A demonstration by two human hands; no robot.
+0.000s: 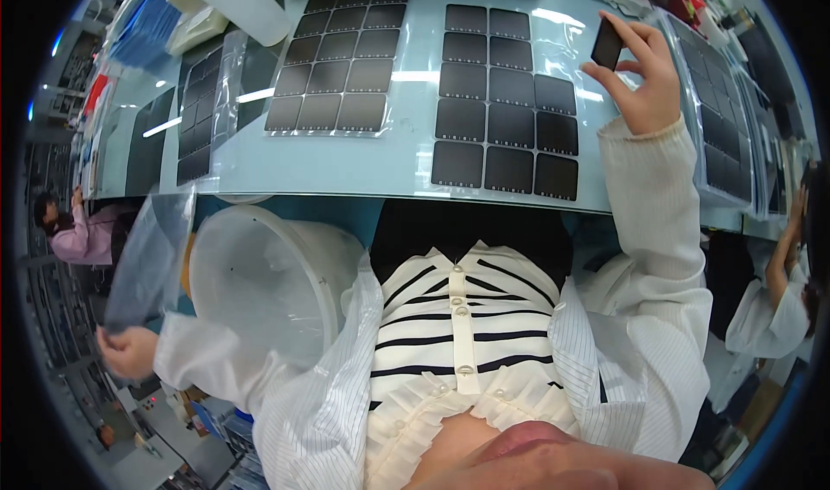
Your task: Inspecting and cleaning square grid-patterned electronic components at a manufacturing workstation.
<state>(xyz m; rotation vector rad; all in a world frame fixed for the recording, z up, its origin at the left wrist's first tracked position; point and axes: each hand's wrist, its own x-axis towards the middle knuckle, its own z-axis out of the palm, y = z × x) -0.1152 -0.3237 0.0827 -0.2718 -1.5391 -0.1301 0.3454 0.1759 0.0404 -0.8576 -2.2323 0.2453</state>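
Observation:
My right hand [650, 88] is raised over the right part of the table, pinching a small dark square panel [606, 44] tilted on edge between thumb and fingers. Beside and below it, dark panels [510, 125] lie in columns on the glass-topped table. My left hand [130, 352] is low at the left, off the table, its fingers closed on a clear plastic film [154, 257]. The film hangs beside the table's front edge and a white bucket [344, 257]. A second group of dark panels [335, 75] sits in a grid on a clear sheet.
At the right edge stand stacked panel sheets [722, 131]; more wrapped panels [201, 114] lie at the left. Pale yellow blocks [199, 28] and blue sheets [138, 36] are piled at the back left. Co-workers sit at far left [86, 231] and far right [774, 308].

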